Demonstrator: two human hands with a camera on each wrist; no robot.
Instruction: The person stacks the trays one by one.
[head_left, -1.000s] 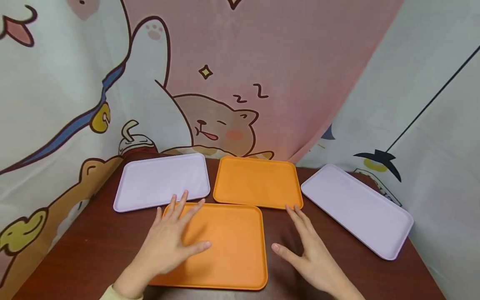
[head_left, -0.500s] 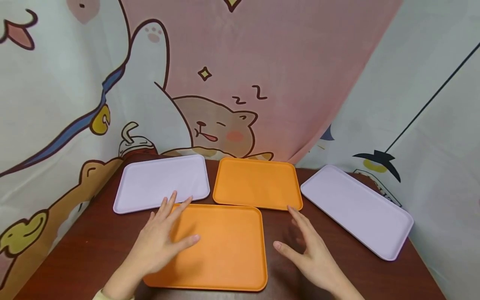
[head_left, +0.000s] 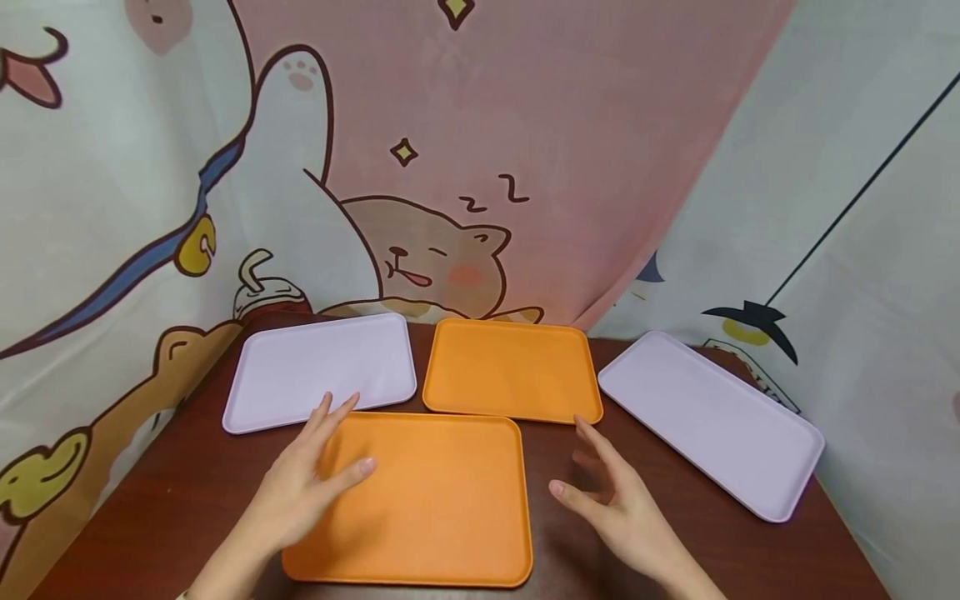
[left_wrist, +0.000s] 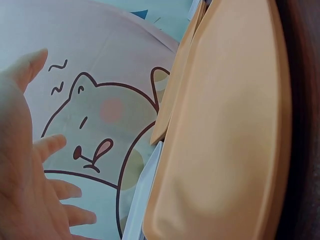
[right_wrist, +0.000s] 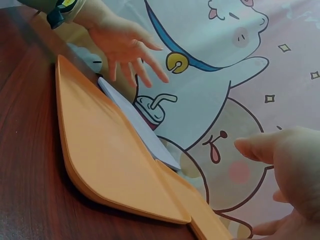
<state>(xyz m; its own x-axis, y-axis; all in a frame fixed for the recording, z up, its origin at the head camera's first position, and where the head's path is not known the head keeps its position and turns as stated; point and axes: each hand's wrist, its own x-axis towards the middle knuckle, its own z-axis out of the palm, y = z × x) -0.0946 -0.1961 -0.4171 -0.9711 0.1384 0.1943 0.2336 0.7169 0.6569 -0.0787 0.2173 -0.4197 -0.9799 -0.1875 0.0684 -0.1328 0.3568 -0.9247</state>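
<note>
My left hand [head_left: 300,483] hovers over the left side of the front orange tray [head_left: 442,500], fingers spread and holding nothing. To the right of that tray, my right hand [head_left: 622,508] is held above the table, thumb and fingers apart and nothing between them. Behind lies a second orange tray [head_left: 513,367], its front right corner near my right fingertips. One lilac tray [head_left: 318,367] lies at the back left, partly overlapped by my left fingertips. Another lilac tray [head_left: 716,425] lies angled on the right. In the right wrist view the left hand [right_wrist: 125,45] is seen above the front orange tray [right_wrist: 105,145].
The trays lie on a dark reddish-brown table [head_left: 142,517]. A cartoon-printed cloth [head_left: 585,150] hangs right behind the table's back edge and along both sides. The front orange tray comes close to the two back trays' near edges.
My left hand has moved left and slightly toward me, uncovering more of the front orange tray. The right hand has barely moved, its fingers drawn a little closer together. The trays stay put.
</note>
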